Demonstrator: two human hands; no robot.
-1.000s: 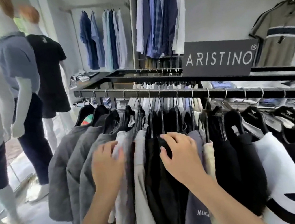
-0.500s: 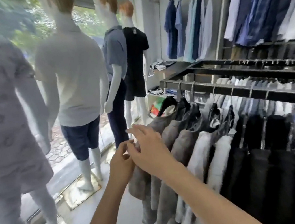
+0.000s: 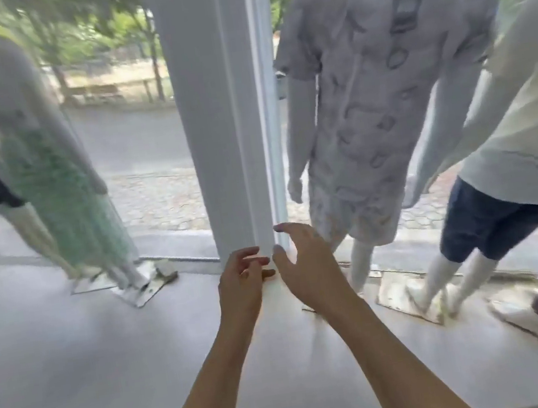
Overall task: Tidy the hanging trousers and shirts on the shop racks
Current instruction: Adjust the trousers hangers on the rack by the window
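Observation:
No rack, trousers or hanging shirts are in view now. My left hand (image 3: 242, 282) hovers in front of me with its fingers loosely curled and holds nothing. My right hand (image 3: 307, 264) is just to its right, fingers relaxed and spread, also holding nothing. Both hands hang in the air above the pale floor, in front of a white window pillar (image 3: 223, 113).
Mannequins stand along the shop window: one in a patterned white shirt and shorts (image 3: 383, 94), one in a pale tee and dark shorts (image 3: 509, 152), one in green (image 3: 50, 186) at left. Their metal base plates (image 3: 141, 287) lie on the grey floor (image 3: 74, 352).
The view has swung left, away from the rack of hanging clothes, to the shop window. Both hands have let go of the garments and now hang free in the air.

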